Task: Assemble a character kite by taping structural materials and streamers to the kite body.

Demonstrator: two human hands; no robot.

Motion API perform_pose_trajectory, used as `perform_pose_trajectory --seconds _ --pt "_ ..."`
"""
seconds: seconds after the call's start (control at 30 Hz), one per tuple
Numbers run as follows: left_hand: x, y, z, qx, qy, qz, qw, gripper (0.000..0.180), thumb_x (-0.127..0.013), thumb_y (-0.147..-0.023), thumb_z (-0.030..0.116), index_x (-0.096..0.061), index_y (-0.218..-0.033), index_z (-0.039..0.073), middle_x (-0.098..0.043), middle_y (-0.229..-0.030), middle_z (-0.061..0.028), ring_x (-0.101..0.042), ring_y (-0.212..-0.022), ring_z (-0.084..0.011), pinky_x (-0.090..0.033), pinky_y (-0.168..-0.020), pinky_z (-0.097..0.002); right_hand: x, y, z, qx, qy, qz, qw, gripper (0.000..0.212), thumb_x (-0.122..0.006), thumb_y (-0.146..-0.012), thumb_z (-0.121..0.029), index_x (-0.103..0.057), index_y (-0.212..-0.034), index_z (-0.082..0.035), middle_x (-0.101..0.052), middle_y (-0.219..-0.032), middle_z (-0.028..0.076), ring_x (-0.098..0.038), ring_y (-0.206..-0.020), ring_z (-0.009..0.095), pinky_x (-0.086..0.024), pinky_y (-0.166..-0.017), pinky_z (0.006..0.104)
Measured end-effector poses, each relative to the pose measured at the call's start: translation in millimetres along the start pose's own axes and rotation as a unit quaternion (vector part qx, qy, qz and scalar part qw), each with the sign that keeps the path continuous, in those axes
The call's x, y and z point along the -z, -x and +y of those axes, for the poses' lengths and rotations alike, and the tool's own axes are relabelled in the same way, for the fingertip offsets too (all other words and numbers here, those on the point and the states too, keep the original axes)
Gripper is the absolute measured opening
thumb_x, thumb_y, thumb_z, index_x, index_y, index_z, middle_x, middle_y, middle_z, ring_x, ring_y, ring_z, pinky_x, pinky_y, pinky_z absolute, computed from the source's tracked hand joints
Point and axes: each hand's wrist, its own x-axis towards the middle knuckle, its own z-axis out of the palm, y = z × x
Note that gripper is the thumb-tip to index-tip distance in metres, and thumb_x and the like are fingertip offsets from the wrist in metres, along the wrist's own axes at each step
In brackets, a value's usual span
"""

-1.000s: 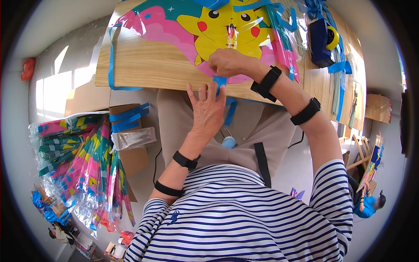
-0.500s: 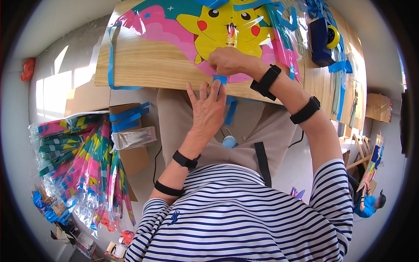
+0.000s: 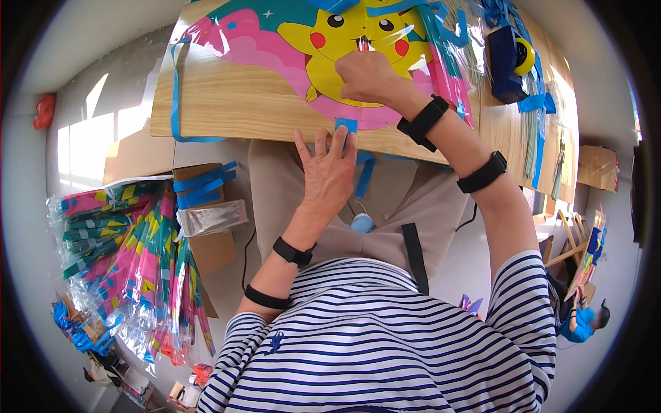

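A printed plastic sheet [image 3: 272, 56] with a yellow cartoon figure on pink and green lies on the wooden table [image 3: 227, 103]. Over the figure's body, my right hand [image 3: 372, 77] is closed, knuckles up; its fingertips are turned under, so anything in them is hidden. At the near table edge, my left hand [image 3: 325, 168] lies with fingers stretched out. Its fingertips touch or rest just beside a short piece of blue tape [image 3: 346, 124] at the sheet's lower edge.
A dark blue tape dispenser [image 3: 504, 65] with a yellow wheel stands at the table's right. A blue strip [image 3: 175, 89] hangs over the left edge. Folded colourful sheets [image 3: 141, 248] and a cardboard box [image 3: 210, 258] are at lower left. Another person [image 3: 584, 321] is at far right.
My right hand has moved away from the blue tape, farther up over the yellow figure. My left hand stays at the table edge.
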Motion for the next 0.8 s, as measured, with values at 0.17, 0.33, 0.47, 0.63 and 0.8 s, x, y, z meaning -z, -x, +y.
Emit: perform_pose_trajectory --seconds 0.17,0.33,0.47,0.63,0.8 --pt "-1 -1 1 0.006 0.003 0.001 1.000 0.044 -0.064 -0.080 0.006 -0.064 -0.124 0.002 -0.053 -0.131 -0.0109 -0.050 -0.120 -0.0361 -0.021 -0.110 -0.0758 -9 13 -7 0.000 -0.065 -0.008 0.998 0.024 -0.078 -0.068 -0.025 -0.066 -0.079 -0.006 -0.069 -0.079 0.011 -0.068 -0.080 0.034 -0.053 -0.067 0.0453" --pt "-1 -1 1 -0.002 -0.003 -0.003 1.000 0.045 -0.064 -0.080 0.006 -0.064 -0.125 0.002 -0.053 -0.132 -0.0109 -0.050 -0.121 -0.0362 -0.020 -0.110 -0.0755 -40 22 -4 -0.024 -0.093 0.005 0.995 0.026 -0.081 -0.066 -0.027 -0.068 -0.079 -0.008 -0.070 -0.080 0.010 -0.068 -0.080 0.033 -0.053 -0.068 0.0450" --pt "1 2 0 0.006 0.002 -0.003 1.000 0.046 -0.064 -0.079 0.006 -0.064 -0.125 0.002 -0.053 -0.133 -0.0110 -0.049 -0.123 -0.0368 -0.020 -0.110 -0.0755 -26 17 -7 -0.072 -0.107 -0.003 0.992 0.027 -0.082 -0.065 -0.028 -0.070 -0.079 -0.009 -0.070 -0.081 0.011 -0.068 -0.081 0.033 -0.053 -0.068 0.0448" --pt "3 3 2 0.000 -0.021 -0.024 0.999 0.050 -0.065 -0.078 0.006 -0.062 -0.128 0.003 -0.052 -0.135 -0.0117 -0.047 -0.125 -0.0375 -0.019 -0.111 -0.0757 -46 35 -10 -0.090 -0.117 0.035 0.988 0.023 -0.080 -0.066 -0.027 -0.070 -0.076 -0.010 -0.070 -0.077 0.011 -0.069 -0.079 0.034 -0.053 -0.066 0.0458" --pt "-2 0 3 0.003 -0.030 -0.021 0.999 0.055 -0.066 -0.074 0.001 -0.064 -0.128 0.008 -0.051 -0.137 -0.0079 -0.045 -0.128 -0.0350 -0.018 -0.112 -0.0726 -56 39 -14 -0.086 -0.073 0.104 0.988 0.017 -0.076 -0.071 -0.026 -0.069 -0.072 -0.010 -0.069 -0.074 0.013 -0.068 -0.077 0.037 -0.053 -0.065 0.0473"
